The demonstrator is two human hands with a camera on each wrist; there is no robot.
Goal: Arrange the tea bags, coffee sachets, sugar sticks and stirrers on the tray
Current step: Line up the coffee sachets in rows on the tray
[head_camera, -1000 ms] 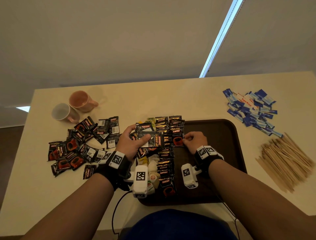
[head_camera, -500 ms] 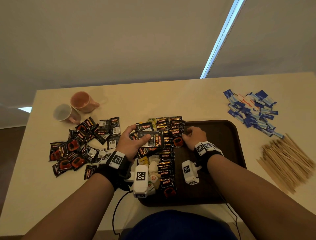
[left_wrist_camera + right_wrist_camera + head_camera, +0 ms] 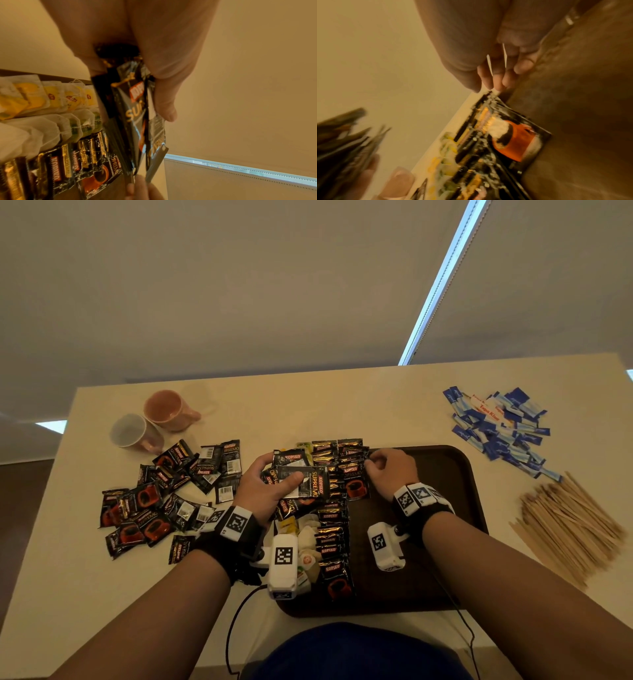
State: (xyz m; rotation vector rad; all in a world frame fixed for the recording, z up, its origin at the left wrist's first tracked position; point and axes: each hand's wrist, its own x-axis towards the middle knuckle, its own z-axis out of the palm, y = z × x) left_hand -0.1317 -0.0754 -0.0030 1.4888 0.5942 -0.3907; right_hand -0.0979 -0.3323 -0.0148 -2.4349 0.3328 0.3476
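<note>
A brown tray lies in front of me. Along its left side stand tea bags and an overlapping row of black coffee sachets. My left hand hovers over the tray's far left corner and grips a small stack of coffee sachets, thumb on top. The left wrist view shows that stack fanned between thumb and fingers. My right hand, fingers curled, pinches the far edge of a sachet at the far end of the row. Sugar sticks and wooden stirrers lie on the table to the right.
Several loose coffee sachets are scattered on the table left of the tray. A pink mug and a grey mug lie on their sides at the far left. The tray's right half is bare.
My right hand has slid from the sachet's lower right edge up to the far end of the row. The left hand still holds its stack in the same place.
</note>
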